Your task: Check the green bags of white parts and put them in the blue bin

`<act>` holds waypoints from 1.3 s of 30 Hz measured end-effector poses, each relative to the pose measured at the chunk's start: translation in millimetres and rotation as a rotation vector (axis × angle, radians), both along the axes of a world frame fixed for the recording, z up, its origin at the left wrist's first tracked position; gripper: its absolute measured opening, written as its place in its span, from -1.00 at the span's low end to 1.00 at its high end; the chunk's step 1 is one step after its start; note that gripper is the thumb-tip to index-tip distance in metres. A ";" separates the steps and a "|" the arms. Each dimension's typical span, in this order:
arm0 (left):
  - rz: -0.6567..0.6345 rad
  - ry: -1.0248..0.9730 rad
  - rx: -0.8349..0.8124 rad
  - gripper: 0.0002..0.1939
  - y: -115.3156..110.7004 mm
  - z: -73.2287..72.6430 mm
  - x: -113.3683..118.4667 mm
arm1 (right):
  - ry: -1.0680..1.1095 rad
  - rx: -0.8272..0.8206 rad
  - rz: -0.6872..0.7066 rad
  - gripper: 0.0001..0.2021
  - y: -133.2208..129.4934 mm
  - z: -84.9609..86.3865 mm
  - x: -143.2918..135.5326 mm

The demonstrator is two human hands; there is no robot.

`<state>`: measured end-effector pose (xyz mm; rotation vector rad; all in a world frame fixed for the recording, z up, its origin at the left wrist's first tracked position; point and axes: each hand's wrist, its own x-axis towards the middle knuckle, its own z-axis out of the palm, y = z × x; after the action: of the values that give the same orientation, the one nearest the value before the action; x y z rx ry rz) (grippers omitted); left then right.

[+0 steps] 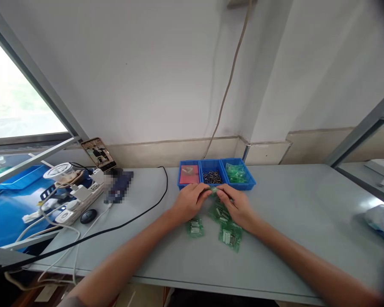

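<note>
Between my two hands is a small green plastic bag (213,189), pinched from both sides. My left hand (189,199) grips its left end and my right hand (235,204) its right end, thumbs toward each other; its contents are hidden. On the table just below lie filled green bags with metal and white pieces inside: one bag (195,227) below my left hand, another bag (231,236) below my right hand, and more bags (222,213) between them. Behind my hands stand three blue bins: a bin with a red sheet (188,174), a bin of screws (211,177), and a bin of green bags (237,173).
A black cable (131,219) crosses the grey table (294,213) on the left. Further left are a power strip (80,200) with plugs, a black mouse (88,216), a propped phone (98,153) and a lidded cup (60,171). Metal frame posts rise at both sides.
</note>
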<state>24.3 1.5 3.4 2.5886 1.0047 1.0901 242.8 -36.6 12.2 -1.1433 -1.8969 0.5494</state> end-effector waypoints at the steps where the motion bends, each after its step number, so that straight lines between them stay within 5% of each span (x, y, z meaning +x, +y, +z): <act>1: 0.000 -0.002 -0.023 -0.70 0.5 -0.8 0.6 | -0.043 0.040 -0.012 -0.66 -0.1 -1.8 0.0; 8: -0.048 0.003 -0.062 -0.71 -5.7 8.1 1.1 | -0.149 0.192 -0.057 -0.74 -0.4 -2.0 4.2; 18: -0.048 -0.040 0.130 -0.67 -3.5 -1.3 1.9 | -0.076 0.087 -0.146 -0.87 -3.3 -10.5 2.0; 39: -0.075 -0.178 0.044 -0.84 -11.3 1.6 -3.1 | -0.091 0.110 0.010 -0.84 -1.9 -0.1 5.5</act>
<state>21.2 -9.8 5.0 2.4867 0.8463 1.3088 248.3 -38.4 12.0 -1.1047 -1.9859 0.3989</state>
